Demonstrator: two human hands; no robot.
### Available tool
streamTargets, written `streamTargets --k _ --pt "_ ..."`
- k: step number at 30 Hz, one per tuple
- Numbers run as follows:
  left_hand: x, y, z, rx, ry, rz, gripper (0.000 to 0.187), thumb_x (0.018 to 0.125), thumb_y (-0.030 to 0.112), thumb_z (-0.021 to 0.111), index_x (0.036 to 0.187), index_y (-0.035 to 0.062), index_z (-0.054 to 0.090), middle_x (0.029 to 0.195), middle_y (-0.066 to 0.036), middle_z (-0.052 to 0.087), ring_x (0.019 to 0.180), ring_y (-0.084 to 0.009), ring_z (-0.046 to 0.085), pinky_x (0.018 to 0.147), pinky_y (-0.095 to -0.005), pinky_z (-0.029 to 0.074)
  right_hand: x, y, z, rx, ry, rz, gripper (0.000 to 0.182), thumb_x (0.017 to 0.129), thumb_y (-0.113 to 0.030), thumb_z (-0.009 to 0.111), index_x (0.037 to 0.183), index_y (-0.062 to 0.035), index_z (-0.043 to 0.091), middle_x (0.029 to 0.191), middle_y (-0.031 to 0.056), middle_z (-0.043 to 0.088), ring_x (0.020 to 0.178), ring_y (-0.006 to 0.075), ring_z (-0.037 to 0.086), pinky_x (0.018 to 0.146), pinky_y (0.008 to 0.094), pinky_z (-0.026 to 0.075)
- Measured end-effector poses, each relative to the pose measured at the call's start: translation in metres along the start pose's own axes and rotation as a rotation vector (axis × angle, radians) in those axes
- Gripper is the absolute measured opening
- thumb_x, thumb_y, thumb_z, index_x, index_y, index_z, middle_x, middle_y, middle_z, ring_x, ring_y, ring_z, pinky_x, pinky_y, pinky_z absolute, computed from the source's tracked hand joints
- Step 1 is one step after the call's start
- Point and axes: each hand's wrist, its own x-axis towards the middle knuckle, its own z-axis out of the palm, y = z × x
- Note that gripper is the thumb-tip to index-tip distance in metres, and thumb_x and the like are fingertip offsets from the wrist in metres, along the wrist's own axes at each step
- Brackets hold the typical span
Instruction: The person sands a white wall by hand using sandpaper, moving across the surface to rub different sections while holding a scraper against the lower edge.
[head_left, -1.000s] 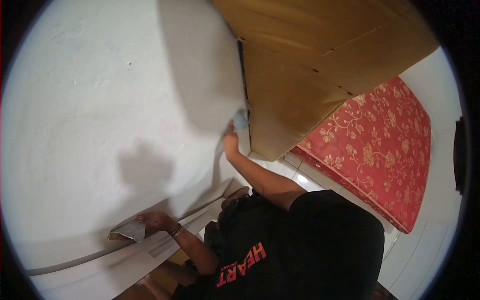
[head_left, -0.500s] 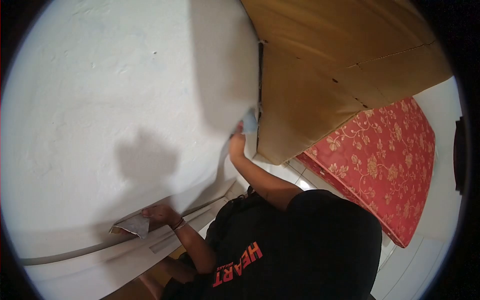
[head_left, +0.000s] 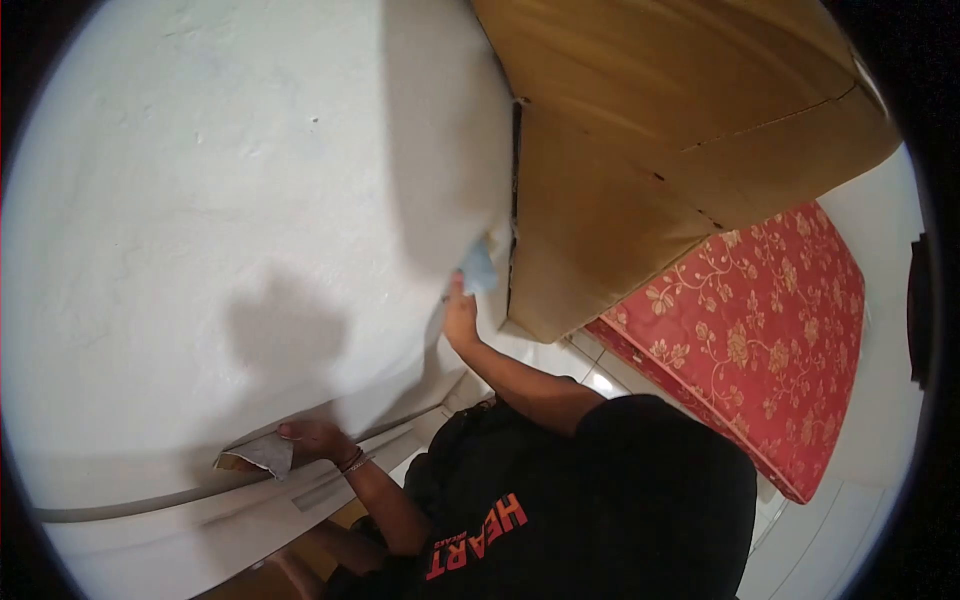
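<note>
My right hand (head_left: 460, 318) is closed on a flat light-blue piece (head_left: 480, 270), which lies against the white wall (head_left: 290, 180) close to the edge of a brown-covered upright slab. Its exact kind is not clear. Lower left, my left hand (head_left: 315, 440) grips a grey sheet-like piece (head_left: 262, 452) with a ragged pale edge and some brown at its far end. The left hand hangs in front of the wall's lower part, just above a white ledge, a bracelet at its wrist.
A tall brown-covered slab (head_left: 610, 190), like a mattress, stands by the wall at upper right. Behind it leans a red mattress (head_left: 750, 340) with a gold flower pattern. The white ledge (head_left: 180, 540) runs along the lower left. Pale floor tiles (head_left: 610, 370) show between.
My right hand and the light-blue piece have shifted a little left and down, away from the brown slab. The left hand stays nearly in place. The whole view has shifted slightly.
</note>
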Motion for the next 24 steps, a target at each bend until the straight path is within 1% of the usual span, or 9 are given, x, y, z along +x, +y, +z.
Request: streamTargets --k 2,4,5,8,12,14,18,23,24 --pt "-0.006 -0.009 -0.007 0.089 -0.106 0.014 0.039 0.095 0.016 0.034 0.121 -0.0133 0.030 0.119 -0.029 0.042 0.103 -0.0336 0.045 0.089 -0.0362 0.035 0.011 0.027 -0.023 0.562 0.057 0.463 0.049 0.094 -0.043 0.027 0.117 -0.0025 0.043 0.106 0.0100 0.052 0.094 0.0212 0.052 0.084 0.0316 0.041" --pt "-0.009 0.009 -0.003 0.018 -0.070 -0.021 0.044 0.095 0.016 0.034 0.126 -0.0123 0.020 0.130 -0.027 0.027 0.114 -0.0308 0.034 0.095 -0.0353 0.027 -0.005 -0.021 -0.014 0.324 0.125 0.487 0.050 0.095 -0.039 0.025 0.117 0.0019 0.044 0.110 0.0107 0.051 0.102 0.0179 0.046 0.087 0.0292 0.036" --pt "-0.008 0.025 0.003 -0.086 0.012 -0.054 0.051 0.095 0.015 0.033 0.132 -0.0113 0.010 0.140 -0.025 0.012 0.126 -0.0278 0.023 0.102 -0.0343 0.020 -0.012 -0.043 0.002 0.282 0.044 0.247 0.048 0.095 -0.037 0.027 0.117 0.0019 0.044 0.110 0.0107 0.051 0.102 0.0197 0.047 0.088 0.0303 0.036" --pt "-0.005 0.047 0.004 -0.137 0.125 -0.017 0.050 0.095 0.015 0.034 0.131 -0.0112 0.011 0.138 -0.025 0.015 0.124 -0.0279 0.025 0.101 -0.0343 0.021 -0.046 -0.108 0.022 -0.001 -0.163 -0.533 0.044 0.095 -0.033 0.031 0.117 0.0042 0.042 0.112 0.0122 0.050 0.103 0.0239 0.046 0.090 0.0321 0.034" --pt "-0.005 0.042 0.007 -0.110 0.153 0.007 0.050 0.095 0.015 0.034 0.131 -0.0112 0.012 0.137 -0.025 0.018 0.122 -0.0280 0.027 0.100 -0.0343 0.023 -0.034 -0.095 0.017 -0.368 -0.051 -1.020 0.041 0.094 -0.032 0.034 0.106 0.0039 0.048 0.096 0.0186 0.050 0.092 0.0259 0.048 0.086 0.0357 0.036" --pt "-0.005 0.043 0.009 -0.111 0.155 0.009 0.049 0.094 0.015 0.035 0.131 -0.0111 0.013 0.136 -0.025 0.019 0.121 -0.0281 0.028 0.099 -0.0343 0.024 -0.013 -0.016 -0.006 -0.311 0.023 -0.505 0.042 0.094 -0.034 0.032 0.091 0.0029 0.052 0.081 0.0148 0.052 0.076 0.0225 0.050 0.074 0.0355 0.040" --pt "-0.006 0.043 0.011 -0.092 0.162 0.018 0.049 0.094 0.015 0.035 0.130 -0.0111 0.015 0.134 -0.025 0.022 0.118 -0.0282 0.031 0.098 -0.0343 0.025 -0.003 0.006 -0.011 -0.029 0.169 0.189 0.049 0.094 -0.038 0.031 0.069 0.0004 0.049 0.063 0.0048 0.051 0.057 0.0164 0.044 0.056 0.0339 0.038" --pt "-0.006 0.045 0.008 -0.093 0.174 0.031 0.048 0.094 0.014 0.036 0.129 -0.0110 0.016 0.132 -0.025 0.026 0.115 -0.0284 0.034 0.097 -0.0343 0.027 -0.048 -0.130 0.036 0.003 -0.226 -0.788 0.038 0.093 -0.026 0.036 0.111 0.0066 0.044 0.110 0.0181 0.049 0.104 0.0293 0.044 0.094 0.0377 0.029" --pt "-0.006 0.045 0.008 -0.093 0.177 0.030 0.048 0.094 0.014 0.037 0.129 -0.0110 0.017 0.131 -0.025 0.027 0.114 -0.0284 0.035 0.097 -0.0343 0.028 -0.046 -0.137 0.037 -0.006 -0.239 -0.778 0.038 0.093 -0.026 0.036 0.111 0.0066 0.044 0.110 0.0181 0.049 0.104 0.0293 0.044 0.094 0.0377 0.029"
